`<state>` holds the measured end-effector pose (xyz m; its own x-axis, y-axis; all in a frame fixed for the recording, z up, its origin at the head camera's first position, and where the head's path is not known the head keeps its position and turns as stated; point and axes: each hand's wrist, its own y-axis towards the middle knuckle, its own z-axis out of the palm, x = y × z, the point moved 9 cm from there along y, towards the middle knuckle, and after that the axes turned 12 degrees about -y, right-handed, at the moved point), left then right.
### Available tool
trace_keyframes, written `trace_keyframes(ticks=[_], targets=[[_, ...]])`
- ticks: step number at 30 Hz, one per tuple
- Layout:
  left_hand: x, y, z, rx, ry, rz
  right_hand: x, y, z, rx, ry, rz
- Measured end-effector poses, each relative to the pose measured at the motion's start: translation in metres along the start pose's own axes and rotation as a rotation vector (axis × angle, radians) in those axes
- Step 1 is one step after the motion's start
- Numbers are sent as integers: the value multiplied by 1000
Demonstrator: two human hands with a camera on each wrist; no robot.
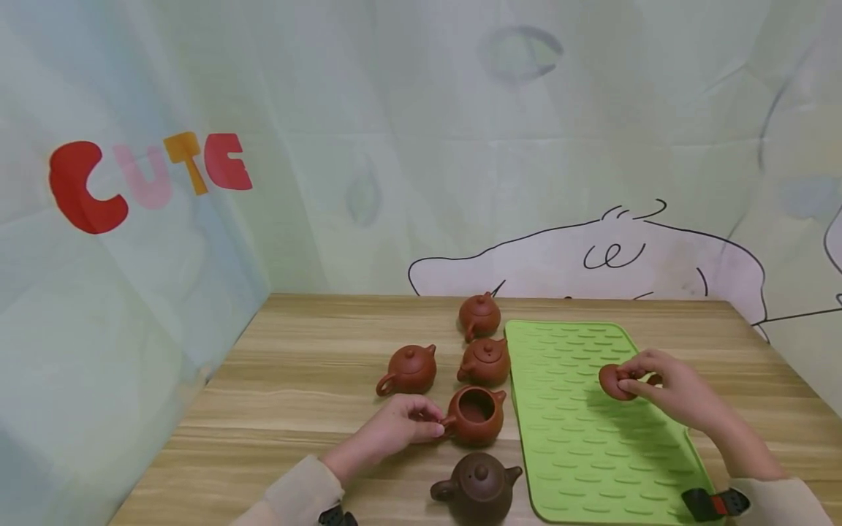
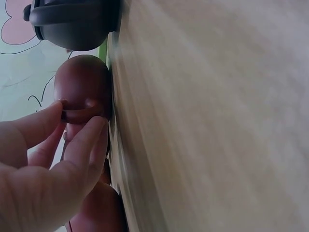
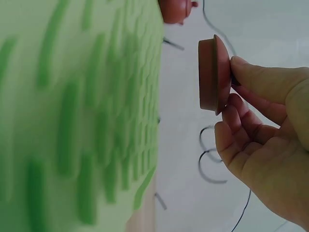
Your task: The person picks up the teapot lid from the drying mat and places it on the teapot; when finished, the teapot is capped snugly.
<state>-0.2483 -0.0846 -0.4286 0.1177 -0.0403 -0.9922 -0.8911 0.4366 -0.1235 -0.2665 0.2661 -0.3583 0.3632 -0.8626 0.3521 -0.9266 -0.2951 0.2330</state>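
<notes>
My left hand [image 1: 393, 428] pinches the handle of a reddish-brown clay teapot [image 1: 472, 435] that stands without its lid, its round mouth showing. In the left wrist view, thumb and fingers close around that handle [image 2: 82, 115]. Over the green ridged mat [image 1: 572, 438], my right hand [image 1: 680, 391] holds a reddish-brown teapot lid [image 1: 612, 383] by its knob. The right wrist view shows the lid [image 3: 212, 75] tipped on edge in the picture, apart from the mat, between thumb and fingers.
Just in front of the lidless pot is a dark brown teapot [image 1: 483, 493] with its lid on. Three lidded reddish-brown teapots stand farther back: one at left [image 1: 411, 371], one beside the mat [image 1: 487, 363], one at the rear [image 1: 480, 316]. A printed curtain [image 1: 368, 146] hangs behind the wooden table [image 1: 296, 343].
</notes>
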Motion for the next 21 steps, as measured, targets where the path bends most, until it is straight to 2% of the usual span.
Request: trace_keyframes(ticks=[10,21], targets=[[-1,-2,0,6,-23,-10,54,9,-8,-84,27,-174],[-3,0,1,8,5,-7,110,20,2,-67,105,-306]])
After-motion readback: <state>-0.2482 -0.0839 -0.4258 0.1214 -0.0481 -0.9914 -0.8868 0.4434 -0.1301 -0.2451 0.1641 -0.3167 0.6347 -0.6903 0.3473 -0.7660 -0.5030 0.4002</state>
